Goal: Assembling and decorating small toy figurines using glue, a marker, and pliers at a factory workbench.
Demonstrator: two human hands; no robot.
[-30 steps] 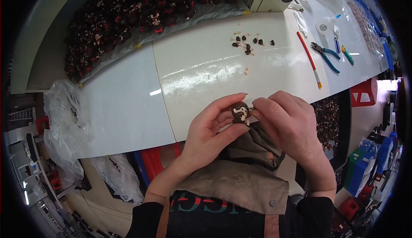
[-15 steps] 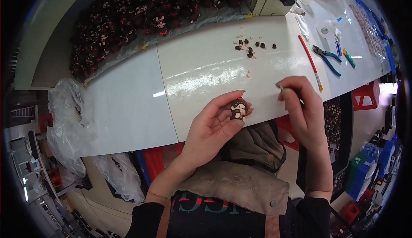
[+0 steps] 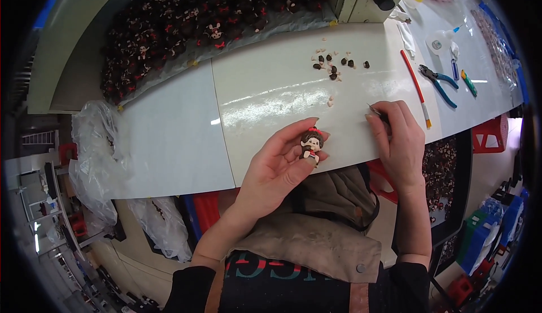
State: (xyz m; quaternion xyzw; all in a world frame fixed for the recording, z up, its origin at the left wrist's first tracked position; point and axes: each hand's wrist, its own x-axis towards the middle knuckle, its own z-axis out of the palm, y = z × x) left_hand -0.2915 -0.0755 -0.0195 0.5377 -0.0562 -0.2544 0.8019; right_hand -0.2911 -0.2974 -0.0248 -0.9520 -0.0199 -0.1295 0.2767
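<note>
In my left hand (image 3: 274, 169) is a small figurine (image 3: 311, 143) with dark brown hair, a pale face and a red bow. My thumb and fingers hold it upright, face up toward me, just above the near edge of the table. To its right, my right hand (image 3: 403, 143) is closed around a thin, dark, pointed tool (image 3: 374, 110); most of it is hidden by the fingers. Beyond the hands lie several small dark brown pieces (image 3: 333, 70) and tiny pale pieces (image 3: 331, 101), scattered on the white tabletop (image 3: 271, 81).
A heap of similar figurines (image 3: 186, 36) fills the machine opening at the back left. A red brush (image 3: 415, 81), pliers (image 3: 439, 84), a green-and-yellow cutter (image 3: 468, 83) and a squeeze bottle (image 3: 437, 44) lie at right. Clear plastic bags (image 3: 96, 149) hang over the left edge.
The figurine has turned, so its face and front show more squarely. My right hand has rotated, and the tool's thin tip now shows. The whole view has shifted slightly.
</note>
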